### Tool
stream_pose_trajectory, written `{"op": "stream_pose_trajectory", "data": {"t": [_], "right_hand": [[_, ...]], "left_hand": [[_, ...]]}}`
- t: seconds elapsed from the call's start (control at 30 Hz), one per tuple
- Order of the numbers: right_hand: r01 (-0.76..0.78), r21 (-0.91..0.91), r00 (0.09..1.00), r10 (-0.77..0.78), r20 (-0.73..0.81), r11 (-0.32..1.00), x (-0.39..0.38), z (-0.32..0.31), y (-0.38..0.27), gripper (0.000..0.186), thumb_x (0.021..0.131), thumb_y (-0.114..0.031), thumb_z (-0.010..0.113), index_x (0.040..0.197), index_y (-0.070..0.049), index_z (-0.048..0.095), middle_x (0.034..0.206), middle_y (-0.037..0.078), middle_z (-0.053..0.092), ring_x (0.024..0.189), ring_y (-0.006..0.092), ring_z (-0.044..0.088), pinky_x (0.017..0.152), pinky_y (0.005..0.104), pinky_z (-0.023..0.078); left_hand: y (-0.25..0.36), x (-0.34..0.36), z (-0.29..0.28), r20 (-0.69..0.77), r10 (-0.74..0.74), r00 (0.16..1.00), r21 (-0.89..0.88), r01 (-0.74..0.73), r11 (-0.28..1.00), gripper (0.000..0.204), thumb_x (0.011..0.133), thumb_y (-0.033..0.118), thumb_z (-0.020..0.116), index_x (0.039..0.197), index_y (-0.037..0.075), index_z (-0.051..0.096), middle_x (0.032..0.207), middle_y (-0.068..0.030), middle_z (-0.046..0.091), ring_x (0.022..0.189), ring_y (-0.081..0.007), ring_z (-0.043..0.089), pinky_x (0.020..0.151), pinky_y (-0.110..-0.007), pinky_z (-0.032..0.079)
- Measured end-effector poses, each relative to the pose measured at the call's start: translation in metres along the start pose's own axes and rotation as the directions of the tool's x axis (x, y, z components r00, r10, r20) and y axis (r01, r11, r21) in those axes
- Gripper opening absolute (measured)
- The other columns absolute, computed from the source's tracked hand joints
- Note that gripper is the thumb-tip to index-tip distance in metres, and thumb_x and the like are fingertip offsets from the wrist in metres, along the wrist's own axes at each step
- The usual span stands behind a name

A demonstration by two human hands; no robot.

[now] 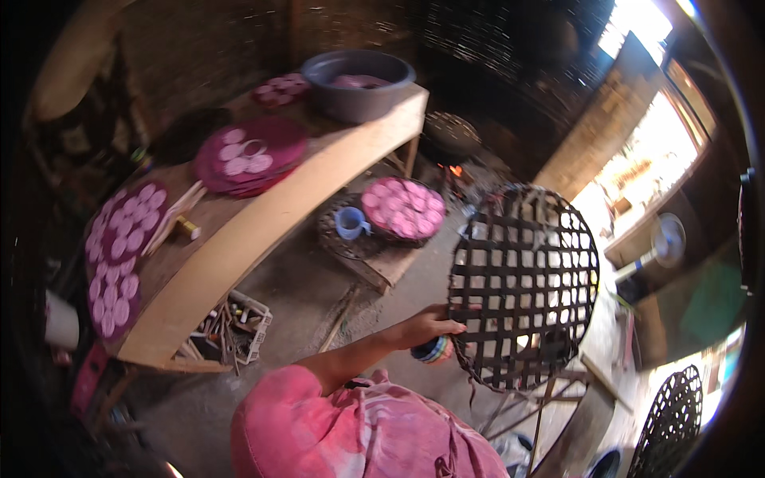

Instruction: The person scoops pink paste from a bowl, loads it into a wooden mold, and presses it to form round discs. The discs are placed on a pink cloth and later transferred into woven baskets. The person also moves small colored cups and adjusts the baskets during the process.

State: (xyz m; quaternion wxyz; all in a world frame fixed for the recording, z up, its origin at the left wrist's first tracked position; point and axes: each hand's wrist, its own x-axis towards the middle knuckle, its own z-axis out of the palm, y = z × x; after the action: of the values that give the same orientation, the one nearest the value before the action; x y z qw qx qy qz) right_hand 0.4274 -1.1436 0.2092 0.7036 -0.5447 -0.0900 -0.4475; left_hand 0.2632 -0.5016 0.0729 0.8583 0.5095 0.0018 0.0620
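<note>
My left hand (pixel 437 323) is closed on the near left edge of a large round woven tray (pixel 522 291). The tray is a dark open lattice of flat strips, held up nearly on edge, and light shows through its square gaps. A loose strip dangles from its lower rim. Just below the hand a small rounded thing with coloured stripes (pixel 433 350) shows; its kind is unclear. My right hand does not show. Beyond the tray, a round tray of pink discs (pixel 403 209) sits low, beside a blue mug (pixel 350 223).
A long wooden table (pixel 263 223) crosses the left side. On it are a grey basin (pixel 358 86), stacked magenta rounds (pixel 253 155) and more pink discs (pixel 127 227). A small fire (pixel 455 170) burns under a pot (pixel 451 134). Another lattice tray (pixel 669 418) leans at lower right.
</note>
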Motion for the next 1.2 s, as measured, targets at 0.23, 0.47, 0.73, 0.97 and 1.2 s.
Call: {"op": "stream_pose_trajectory", "data": {"t": [0.23,0.47,0.73,0.97,1.2], "right_hand": [[-0.509,0.44,0.812,0.244,0.53,0.74,-0.073,0.24,0.109,0.028,0.082,-0.02,0.065,0.103,-0.001,0.064,0.102,0.015,0.066,0.094,0.0273,0.064,0.086,0.0389,0.05],[-0.663,0.154,0.581,0.374,0.723,0.732,-0.236,0.47,0.133,0.033,0.085,-0.019,0.065,0.113,-0.001,0.061,0.105,0.014,0.066,0.093,0.0267,0.064,0.085,0.038,0.05],[-0.766,-0.004,0.239,0.29,0.927,0.643,-0.429,0.706,0.092,0.037,0.087,-0.015,0.065,0.121,-0.002,0.059,0.108,0.014,0.065,0.092,0.0258,0.065,0.082,0.0373,0.052],[-0.97,-0.235,-0.242,0.14,0.96,-0.066,-0.601,0.869,-0.031,0.02,0.087,-0.015,0.065,0.102,-0.001,0.068,0.1,0.011,0.071,0.089,0.0232,0.069,0.082,0.0385,0.056],[-0.996,-0.071,-0.083,0.247,0.965,-0.059,-0.664,0.964,-0.077,0.018,0.086,-0.012,0.064,0.099,0.0,0.066,0.092,0.008,0.07,0.08,0.0226,0.07,0.07,0.0353,0.058]], "left_hand": [[0.051,-0.166,-0.039,-0.603,0.26,0.754,0.0,-0.326,0.945,0.055,0.094,0.009,0.055,0.146,0.005,0.039,0.115,-0.0144,0.065,0.094,-0.0217,0.068,0.082,-0.033,0.054],[0.097,-0.252,-0.041,-0.789,0.502,0.354,0.058,-0.771,0.634,0.061,0.093,0.008,0.055,0.15,0.015,0.031,0.122,-0.0169,0.06,0.101,-0.0303,0.068,0.066,-0.039,0.059],[0.189,-0.343,-0.114,-0.7,0.624,-0.347,0.672,-0.616,0.411,0.049,0.091,0.022,0.063,0.134,0.007,0.047,0.115,-0.0176,0.063,0.085,-0.0285,0.069,0.057,-0.041,0.061],[0.264,-0.42,-0.169,-0.501,0.474,-0.723,0.865,-0.403,0.299,0.029,0.093,0.036,0.059,0.111,0.013,0.065,0.086,-0.0068,0.065,0.061,-0.0192,0.058,0.053,-0.036,0.048],[0.292,-0.459,-0.215,-0.412,0.415,-0.811,0.87,-0.214,0.445,0.031,0.093,0.036,0.059,0.113,0.012,0.064,0.086,-0.0072,0.064,0.061,-0.0197,0.058,0.054,-0.036,0.048]]}}
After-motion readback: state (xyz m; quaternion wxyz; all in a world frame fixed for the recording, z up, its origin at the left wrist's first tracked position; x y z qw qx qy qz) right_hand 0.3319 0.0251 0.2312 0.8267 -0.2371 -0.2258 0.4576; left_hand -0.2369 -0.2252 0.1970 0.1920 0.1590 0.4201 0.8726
